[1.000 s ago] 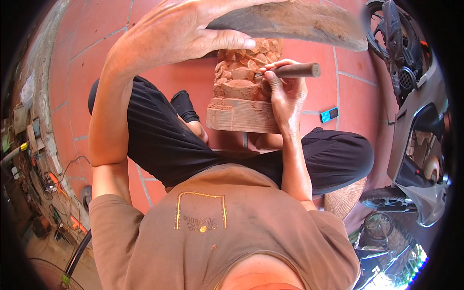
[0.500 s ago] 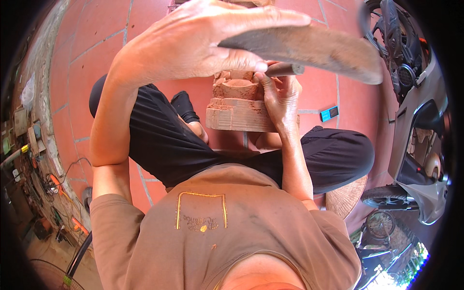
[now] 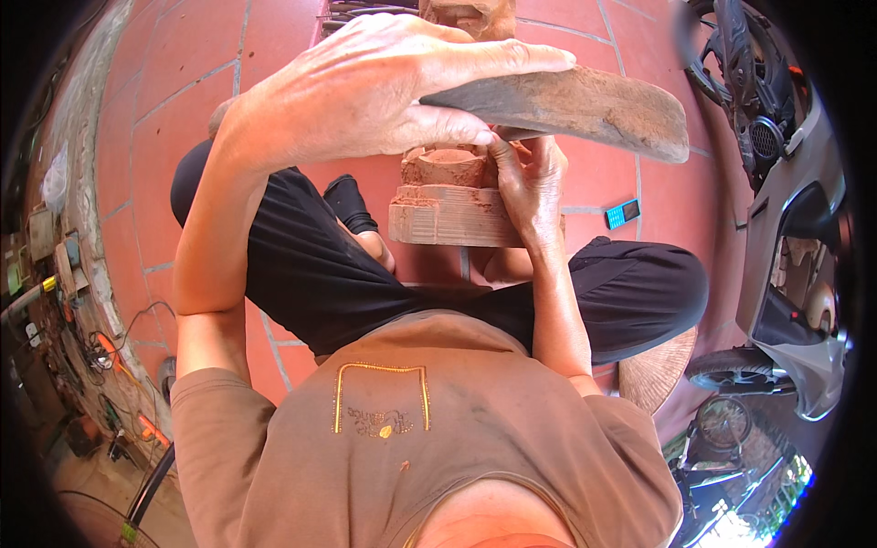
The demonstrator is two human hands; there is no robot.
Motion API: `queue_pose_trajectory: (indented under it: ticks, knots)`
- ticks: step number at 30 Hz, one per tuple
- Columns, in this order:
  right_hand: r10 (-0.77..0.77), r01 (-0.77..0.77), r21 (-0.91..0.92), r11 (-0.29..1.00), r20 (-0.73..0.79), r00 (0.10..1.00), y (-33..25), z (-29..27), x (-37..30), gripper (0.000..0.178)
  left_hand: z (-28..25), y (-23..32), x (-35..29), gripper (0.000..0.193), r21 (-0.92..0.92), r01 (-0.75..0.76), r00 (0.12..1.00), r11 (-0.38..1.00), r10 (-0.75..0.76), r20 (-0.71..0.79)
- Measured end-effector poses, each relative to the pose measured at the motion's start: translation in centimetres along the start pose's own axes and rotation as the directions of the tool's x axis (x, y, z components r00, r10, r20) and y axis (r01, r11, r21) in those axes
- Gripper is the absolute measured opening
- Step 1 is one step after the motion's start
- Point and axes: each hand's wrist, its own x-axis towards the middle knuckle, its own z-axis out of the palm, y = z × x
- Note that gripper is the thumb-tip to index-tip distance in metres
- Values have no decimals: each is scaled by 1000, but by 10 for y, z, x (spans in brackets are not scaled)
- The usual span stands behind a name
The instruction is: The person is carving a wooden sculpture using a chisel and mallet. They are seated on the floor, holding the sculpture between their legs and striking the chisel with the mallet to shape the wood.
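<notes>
My left hand (image 3: 365, 96) grips a flat wooden bat (image 3: 585, 105) that slants out to the right, its rounded end beyond my right hand. Under the bat, my right hand (image 3: 530, 183) is closed, thumb and fingers pinching a dark round chisel (image 3: 519, 133), mostly hidden behind the bat. Its cutting end cannot be seen. Beside these fingers stands a carved reddish-brown wooden block (image 3: 452, 219), with stepped ledges, a rounded raised part and loose wood dust. My hands cover its far part. The block sits between my crossed legs.
A blue keypad phone (image 3: 622, 214) lies on the red tiled floor (image 3: 183, 91) to the right. Another brown wooden piece (image 3: 475, 16) stands at the far side. A grey motorbike (image 3: 776, 247) is at the right; tools and cables (image 3: 100, 347) line the left wall.
The bat has drawn slightly left and now covers the chisel's round end, which showed before. My left hand has moved slightly lower in view; my right hand has barely shifted.
</notes>
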Motion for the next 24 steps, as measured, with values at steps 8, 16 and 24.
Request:
queue_pose_trajectory:
  ticks: [8,16,24]
  knots:
    - [114,-113,135,984,-5,993,-8,-2,-3,23,-18,-12,-4,79,83,112,987,990,-120,102]
    - [145,-119,332,936,-55,988,-3,-4,4,21,-10,-12,-7,77,-128,-74,990,989,57,-132]
    - [215,-192,238,952,-78,973,-4,-1,2,21,-7,2,-1,76,-229,-67,991,971,38,-130]
